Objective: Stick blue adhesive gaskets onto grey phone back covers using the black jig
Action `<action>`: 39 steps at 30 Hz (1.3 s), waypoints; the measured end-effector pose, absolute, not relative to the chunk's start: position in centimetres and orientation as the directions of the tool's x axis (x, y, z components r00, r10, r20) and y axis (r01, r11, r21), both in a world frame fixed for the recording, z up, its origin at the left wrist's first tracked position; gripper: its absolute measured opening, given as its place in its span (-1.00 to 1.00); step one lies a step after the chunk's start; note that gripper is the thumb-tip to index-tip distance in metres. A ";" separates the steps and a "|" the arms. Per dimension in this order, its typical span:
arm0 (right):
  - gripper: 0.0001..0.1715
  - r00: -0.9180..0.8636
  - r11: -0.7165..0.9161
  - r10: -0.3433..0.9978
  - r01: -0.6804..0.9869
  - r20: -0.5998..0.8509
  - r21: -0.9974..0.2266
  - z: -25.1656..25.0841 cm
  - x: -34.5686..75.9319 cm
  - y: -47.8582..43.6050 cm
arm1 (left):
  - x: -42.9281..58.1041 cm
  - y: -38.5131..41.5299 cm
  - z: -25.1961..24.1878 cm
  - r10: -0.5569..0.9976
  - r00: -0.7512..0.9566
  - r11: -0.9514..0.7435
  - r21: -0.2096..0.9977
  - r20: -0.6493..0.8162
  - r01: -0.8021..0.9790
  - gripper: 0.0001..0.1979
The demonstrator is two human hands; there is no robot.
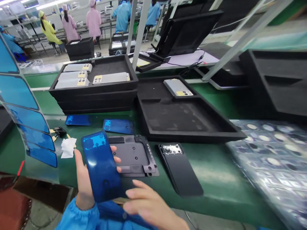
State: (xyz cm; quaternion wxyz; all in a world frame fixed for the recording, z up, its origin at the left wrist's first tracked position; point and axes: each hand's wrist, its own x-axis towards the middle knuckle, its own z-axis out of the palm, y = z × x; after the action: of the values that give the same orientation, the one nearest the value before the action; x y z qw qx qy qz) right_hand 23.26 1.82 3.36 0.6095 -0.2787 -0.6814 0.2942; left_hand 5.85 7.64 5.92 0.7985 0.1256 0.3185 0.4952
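My left hand (84, 183) is wrapped round a phone back panel (102, 169) covered in blue film, thumb on its left edge and fingertips past its right edge. Tilted, the panel shows its camera cutouts at the top. My right hand (151, 204) is just right of the panel's lower end, fingers stretched out and slightly blurred, with nothing in them. Behind the panel lies a dark fixture plate (133, 156), partly hidden. Black phone backs (183, 171) with a camera area are stacked to the right. Two blue-filmed panels, one left (78, 120) and one right (118, 126), lie beyond.
Black foam trays (93, 100) stacked at the back hold silvery phone parts; another tray (189, 134) lies right of them. A sheet of blue film pieces (24, 111) rises at the left, near crumpled white tissue (68, 147). Clear plastic trays (275, 159) occupy the right. Metal posts rise behind.
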 end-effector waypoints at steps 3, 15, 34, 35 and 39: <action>-0.79 0.091 0.496 0.862 0.052 0.499 -0.867 3.7 24.0 2.3 | 4.0 8.5 5.3 0.825 0.389 0.557 0.475 -0.410 -0.681 -0.18; -0.36 -0.443 -0.339 0.846 -0.021 -0.296 -0.940 1.6 20.8 2.4 | 3.6 8.9 6.3 0.795 0.370 0.573 0.394 -0.481 -0.719 -0.04; -0.20 -0.424 -0.393 0.856 -0.162 -0.296 -0.905 1.2 20.4 2.4 | 4.4 9.2 6.8 0.757 0.254 0.583 0.446 -0.602 -0.679 -0.07; -0.20 -0.416 -0.391 0.860 -0.163 -0.296 -0.906 1.2 20.4 2.4 | 4.4 9.2 6.7 0.762 0.249 0.576 0.450 -0.598 -0.683 -0.08; -0.24 -0.394 -0.371 0.872 -0.147 -0.290 -0.917 1.1 20.3 2.4 | 4.5 9.0 6.7 0.771 0.228 0.567 0.476 -0.595 -0.672 -0.08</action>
State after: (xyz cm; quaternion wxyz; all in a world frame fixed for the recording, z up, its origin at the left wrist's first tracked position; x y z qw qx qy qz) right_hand 20.35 2.39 1.07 0.3569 -0.4192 -0.4328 0.7139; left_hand 4.50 8.98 6.73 0.7812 0.0591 0.4158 0.4618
